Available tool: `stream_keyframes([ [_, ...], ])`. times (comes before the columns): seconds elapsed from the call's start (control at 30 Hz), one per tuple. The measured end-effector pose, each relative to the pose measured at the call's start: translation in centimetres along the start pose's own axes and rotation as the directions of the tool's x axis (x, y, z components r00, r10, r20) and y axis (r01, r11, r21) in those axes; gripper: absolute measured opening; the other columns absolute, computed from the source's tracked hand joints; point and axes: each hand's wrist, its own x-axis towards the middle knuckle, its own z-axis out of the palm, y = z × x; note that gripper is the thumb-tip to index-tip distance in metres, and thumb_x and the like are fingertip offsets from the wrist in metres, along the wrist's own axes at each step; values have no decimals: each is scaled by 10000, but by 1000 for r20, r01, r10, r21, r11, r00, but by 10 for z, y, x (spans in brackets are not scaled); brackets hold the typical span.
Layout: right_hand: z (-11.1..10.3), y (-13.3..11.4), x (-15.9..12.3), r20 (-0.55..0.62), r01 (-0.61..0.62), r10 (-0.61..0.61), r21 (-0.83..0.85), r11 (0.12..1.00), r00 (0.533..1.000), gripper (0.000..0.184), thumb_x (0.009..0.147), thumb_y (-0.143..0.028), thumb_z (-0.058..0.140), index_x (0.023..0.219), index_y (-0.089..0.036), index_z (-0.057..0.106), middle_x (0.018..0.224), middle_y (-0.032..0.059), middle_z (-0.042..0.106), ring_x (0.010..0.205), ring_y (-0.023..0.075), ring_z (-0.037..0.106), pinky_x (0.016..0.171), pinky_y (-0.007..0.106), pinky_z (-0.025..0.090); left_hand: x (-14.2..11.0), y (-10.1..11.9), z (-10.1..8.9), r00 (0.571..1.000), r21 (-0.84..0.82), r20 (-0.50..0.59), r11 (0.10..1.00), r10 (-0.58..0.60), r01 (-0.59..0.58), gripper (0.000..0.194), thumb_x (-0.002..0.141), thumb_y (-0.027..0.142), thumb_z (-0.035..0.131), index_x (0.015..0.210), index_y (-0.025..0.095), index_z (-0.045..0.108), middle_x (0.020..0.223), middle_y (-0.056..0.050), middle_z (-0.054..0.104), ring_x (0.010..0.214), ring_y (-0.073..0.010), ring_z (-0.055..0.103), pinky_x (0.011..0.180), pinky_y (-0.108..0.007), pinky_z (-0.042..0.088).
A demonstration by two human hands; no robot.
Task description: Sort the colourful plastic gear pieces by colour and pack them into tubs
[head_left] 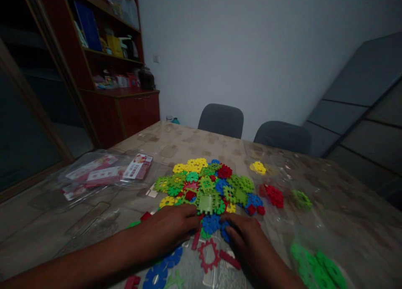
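Observation:
A pile of plastic interlocking pieces (206, 202) lies before me, with green squares, blue and yellow flower discs and red pieces mixed together. My left hand (176, 224) rests at its near left edge, fingers curled together; whatever is under the fingertips is hidden. My right hand (246, 234) is at the near right edge, thumb and forefinger apart, the fingertips against a blue disc (225, 231). Between the hands are more blue discs (211, 224). A red toothed ring (209, 255) and a red strip (230, 259) lie closer to me.
Clear plastic bags with printed cards (137, 167) lie left on the patterned table (188, 138). At right are a yellow piece group (258, 167), red pieces (274, 195) and green discs (318, 266) in clear plastic. Blue discs (156, 276) sit near my left forearm. Two chairs (221, 119) stand behind.

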Motion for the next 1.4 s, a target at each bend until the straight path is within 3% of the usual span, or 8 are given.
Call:
stream_keyframes([
  [0.1, -1, -1, -3, 24, 2, -2, -34, 999, 1000, 182, 895, -147, 551, 987, -199, 699, 977, 47, 737, 908, 199, 665, 823, 287, 466, 0, -1, 1, 999, -36, -40, 999, 34, -35, 148, 944, 143, 541, 1040, 233, 609, 1027, -38, 612, 870, -196, 598, 705, -275, 461],
  [0.2, -2, -4, -4, -65, -9, 0, -130, 991, 998, 237, 913, -147, 533, 1082, -197, 692, 1110, 92, 688, 1032, 228, 620, 924, 338, 450, 1, -2, 2, 995, -42, -89, 998, 48, -52, 226, 937, 131, 529, 1125, 237, 595, 1077, -59, 612, 940, -221, 584, 775, -313, 477],
  [0.37, -2, -5, -3, -78, -15, 0, -195, 981, 997, 341, 897, -98, 518, 1196, -195, 649, 1197, 112, 640, 1118, 240, 566, 980, 357, 422, 2, -3, 5, 994, -47, -65, 995, 88, -91, 205, 934, 140, 540, 1106, 238, 595, 1074, -58, 617, 924, -222, 585, 775, -316, 476],
  [0.57, 4, 3, -1, 1, 13, -13, -205, 979, 1000, 229, 884, -76, 511, 972, -205, 678, 1036, 68, 659, 989, 213, 593, 877, 317, 435, 1, -1, 5, 996, -23, -54, 997, 74, -75, 233, 918, 135, 573, 1121, 247, 588, 1059, -55, 603, 898, -221, 584, 732, -302, 471],
  [0.8, 2, 0, -4, 23, -2, 8, -252, 968, 1000, 156, 897, -106, 524, 944, -197, 642, 1010, 67, 645, 940, 209, 583, 837, 318, 426, 0, 0, 4, 1000, -7, -16, 1000, 21, -21, 357, 918, 154, 568, 1261, 251, 542, 1106, -83, 596, 935, -257, 593, 769, -343, 489],
  [0.93, -6, -4, -8, 67, -15, 33, -251, 968, 997, 81, 894, -179, 574, 935, -212, 636, 1046, 61, 650, 962, 213, 584, 838, 315, 420, -1, -5, 10, 998, -5, -45, 999, 38, -39, 295, 944, 248, 579, 1237, 271, 564, 1056, -67, 589, 878, -235, 587, 730, -308, 474],
  [1.13, -16, 5, -11, 104, -88, 118, -256, 963, 988, 246, 731, -92, 650, 947, -206, 627, 994, 47, 673, 897, 206, 613, 752, 295, 397, -1, -5, -7, 999, -85, -40, 996, 23, -26, 224, 978, 184, 498, 1165, 254, 598, 1064, -60, 616, 910, -221, 611, 753, -297, 478],
  [1.4, -19, 6, -6, 95, -100, 115, -152, 983, 989, 175, 748, -44, 604, 819, -203, 581, 807, 16, 683, 741, 177, 612, 647, 272, 367, -1, -13, -6, 996, -91, -89, 995, 29, -37, 176, 997, 187, 485, 1117, 249, 598, 1026, -47, 618, 895, -205, 606, 746, -294, 473],
])
